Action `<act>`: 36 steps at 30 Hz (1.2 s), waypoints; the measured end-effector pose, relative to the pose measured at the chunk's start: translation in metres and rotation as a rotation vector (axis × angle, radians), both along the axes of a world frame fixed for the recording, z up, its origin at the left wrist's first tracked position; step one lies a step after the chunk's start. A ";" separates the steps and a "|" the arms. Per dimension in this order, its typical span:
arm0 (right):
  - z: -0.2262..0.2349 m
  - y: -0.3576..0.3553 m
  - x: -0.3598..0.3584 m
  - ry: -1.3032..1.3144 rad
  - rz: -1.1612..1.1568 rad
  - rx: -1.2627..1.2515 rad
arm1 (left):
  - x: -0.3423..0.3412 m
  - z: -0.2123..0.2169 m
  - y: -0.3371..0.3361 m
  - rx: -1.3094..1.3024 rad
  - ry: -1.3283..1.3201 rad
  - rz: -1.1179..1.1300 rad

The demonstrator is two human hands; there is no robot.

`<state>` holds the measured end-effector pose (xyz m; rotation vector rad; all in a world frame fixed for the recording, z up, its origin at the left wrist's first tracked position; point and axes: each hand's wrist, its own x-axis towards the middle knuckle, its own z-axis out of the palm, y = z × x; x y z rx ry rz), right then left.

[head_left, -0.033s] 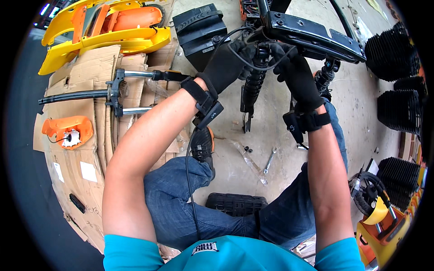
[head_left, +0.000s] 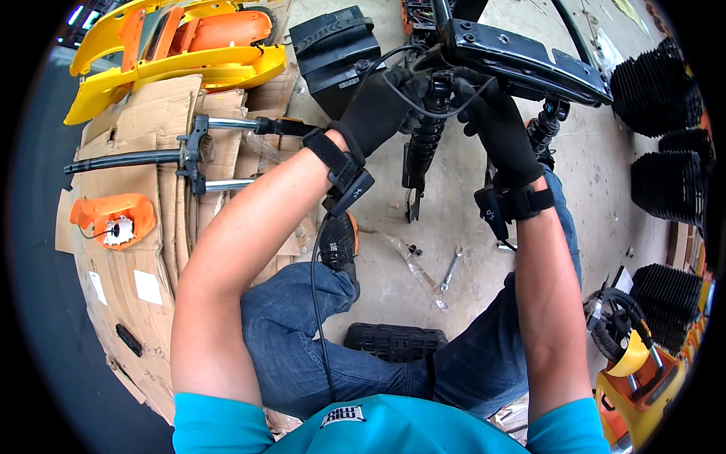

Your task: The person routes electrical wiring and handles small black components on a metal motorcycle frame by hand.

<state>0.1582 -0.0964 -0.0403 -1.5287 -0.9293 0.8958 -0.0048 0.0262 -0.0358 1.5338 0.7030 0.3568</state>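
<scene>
Black-gloved left hand [head_left: 384, 102] and black-gloved right hand [head_left: 495, 121] meet a thin, looped black cable [head_left: 439, 116] at one o'clock.
Fingers curl; whether either grip clamps the cable, I cannot tell. It looks light, bendy, springy, probably best pinched near the loop's ends. Beyond: a black coil-spring shock absorber [head_left: 425, 144]; toward two o'clock, a glossy black metal frame [head_left: 522, 54].

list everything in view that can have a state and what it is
left grip: gloved, curled, hold unclear
right grip: gloved, curled, hold unclear
cable: curved between the grips
spring: exposed, top partly hidden
wrist straps: fastened
wrench: lying on floor
cardboard: flattened, stacked
fork: lying on cardboard
orange cover: lying on cardboard
</scene>
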 end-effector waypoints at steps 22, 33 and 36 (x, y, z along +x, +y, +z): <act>-0.008 0.000 0.009 -0.235 0.067 0.016 | 0.001 -0.001 0.000 -0.027 -0.029 -0.011; -0.001 0.001 0.001 -0.211 0.039 0.068 | 0.001 -0.007 -0.002 -0.085 -0.092 0.036; -0.006 0.003 0.005 -0.235 0.018 0.001 | 0.001 -0.004 -0.003 -0.070 -0.088 0.037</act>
